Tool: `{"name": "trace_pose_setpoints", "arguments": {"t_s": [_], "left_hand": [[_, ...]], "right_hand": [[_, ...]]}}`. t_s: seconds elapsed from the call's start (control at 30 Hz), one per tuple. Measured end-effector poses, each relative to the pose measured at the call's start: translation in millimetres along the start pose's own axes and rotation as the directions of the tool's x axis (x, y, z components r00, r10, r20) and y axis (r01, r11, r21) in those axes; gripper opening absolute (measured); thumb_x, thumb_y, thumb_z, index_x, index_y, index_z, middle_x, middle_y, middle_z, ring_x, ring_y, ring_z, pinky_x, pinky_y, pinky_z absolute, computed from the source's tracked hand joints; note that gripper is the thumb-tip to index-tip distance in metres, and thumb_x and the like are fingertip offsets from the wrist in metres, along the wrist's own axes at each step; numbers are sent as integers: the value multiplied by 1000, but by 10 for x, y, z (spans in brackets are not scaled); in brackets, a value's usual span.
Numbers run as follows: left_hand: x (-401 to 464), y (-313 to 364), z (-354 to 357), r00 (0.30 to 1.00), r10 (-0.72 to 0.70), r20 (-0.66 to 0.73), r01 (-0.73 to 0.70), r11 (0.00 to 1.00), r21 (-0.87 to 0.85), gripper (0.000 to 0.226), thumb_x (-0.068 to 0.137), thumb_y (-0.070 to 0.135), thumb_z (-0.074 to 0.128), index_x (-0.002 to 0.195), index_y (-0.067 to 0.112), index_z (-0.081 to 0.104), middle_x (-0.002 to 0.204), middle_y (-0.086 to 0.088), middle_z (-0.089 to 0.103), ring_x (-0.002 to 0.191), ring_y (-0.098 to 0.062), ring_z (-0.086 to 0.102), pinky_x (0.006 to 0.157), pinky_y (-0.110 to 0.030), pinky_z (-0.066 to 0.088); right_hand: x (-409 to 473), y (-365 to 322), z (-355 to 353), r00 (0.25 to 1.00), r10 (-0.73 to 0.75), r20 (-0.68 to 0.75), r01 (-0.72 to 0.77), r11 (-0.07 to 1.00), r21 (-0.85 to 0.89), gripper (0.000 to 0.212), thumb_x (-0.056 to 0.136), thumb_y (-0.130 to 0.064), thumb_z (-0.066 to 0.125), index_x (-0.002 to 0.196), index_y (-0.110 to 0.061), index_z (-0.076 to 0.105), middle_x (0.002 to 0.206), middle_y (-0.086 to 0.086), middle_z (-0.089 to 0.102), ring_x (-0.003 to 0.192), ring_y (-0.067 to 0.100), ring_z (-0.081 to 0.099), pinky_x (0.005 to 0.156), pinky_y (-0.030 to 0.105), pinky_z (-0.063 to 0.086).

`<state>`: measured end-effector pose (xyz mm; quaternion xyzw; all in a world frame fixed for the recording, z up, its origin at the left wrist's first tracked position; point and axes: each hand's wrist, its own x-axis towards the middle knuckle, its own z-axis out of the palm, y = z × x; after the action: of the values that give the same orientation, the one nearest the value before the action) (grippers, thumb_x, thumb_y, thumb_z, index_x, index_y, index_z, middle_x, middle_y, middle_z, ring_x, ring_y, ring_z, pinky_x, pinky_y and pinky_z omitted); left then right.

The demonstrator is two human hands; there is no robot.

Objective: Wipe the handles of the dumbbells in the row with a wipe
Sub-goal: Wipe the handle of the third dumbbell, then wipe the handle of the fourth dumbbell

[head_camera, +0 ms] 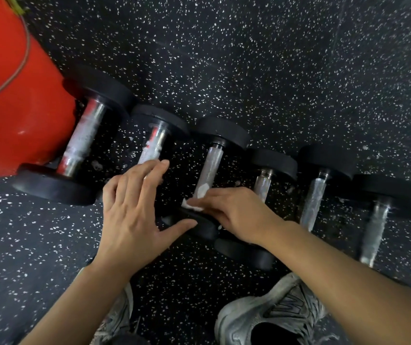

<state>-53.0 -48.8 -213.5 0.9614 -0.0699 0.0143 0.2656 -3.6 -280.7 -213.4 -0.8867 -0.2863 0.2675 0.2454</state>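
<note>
Several black dumbbells with chrome handles lie in a row on the speckled floor. My right hand (229, 215) pinches a small white wipe (194, 204) against the near end of the third dumbbell's handle (210, 163). My left hand (134, 207) rests flat with fingers spread over the near end of the second dumbbell (153, 143), its thumb reaching toward the third dumbbell's near weight (199, 227). The biggest dumbbell (82, 140) lies at the far left. To the right lie three more handles, the fourth (261, 183), the fifth (314, 200) and the sixth (374, 230).
A red padded object (12, 95) with a thin cord (22, 61) across it stands at the upper left, touching the biggest dumbbell. My two grey sneakers, the right one (274, 317), are planted at the bottom, close to the row. Black speckled rubber floor (249, 58) stretches beyond the dumbbells.
</note>
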Motion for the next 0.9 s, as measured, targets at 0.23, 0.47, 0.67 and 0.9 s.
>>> {"name": "trace_pose_setpoints", "arguments": {"t_s": [0.23,0.47,0.67,0.9], "left_hand": [[24,178,52,998,49,26,-48,998,-39,101,82,78,62,155,13,37,153,-8,47,140,-26,45,118,-37,20],[91,551,282,980,164,110,-153,983,-106,105,81,82,62,155,13,38,153,-8,45,142,-27,44,118,-44,25],[89,737,391,952,211,222,-205,978,-47,125,63,94,64,156,16,36,154,-9,43,139,-29,45,118,-46,23],[96,794,413,953,177,247,-192,981,36,129,59,97,63,155,14,40,153,-11,45,139,-32,46,119,-48,23]], "right_hand": [[-218,12,-77,982,106,-157,-72,976,208,35,100,-29,56,134,-30,62,115,-11,71,105,6,67,90,33,55],[-823,375,-310,820,341,-459,-301,940,161,30,95,-39,64,123,-30,67,70,-31,56,59,-8,56,57,8,36],[-845,658,-252,792,296,-535,-376,926,-44,28,99,-37,61,126,-33,68,88,-9,72,74,12,69,61,36,56],[-859,637,-79,910,204,-362,-239,969,-56,39,104,-35,46,142,-38,52,120,-7,69,95,22,70,75,40,59]]}}
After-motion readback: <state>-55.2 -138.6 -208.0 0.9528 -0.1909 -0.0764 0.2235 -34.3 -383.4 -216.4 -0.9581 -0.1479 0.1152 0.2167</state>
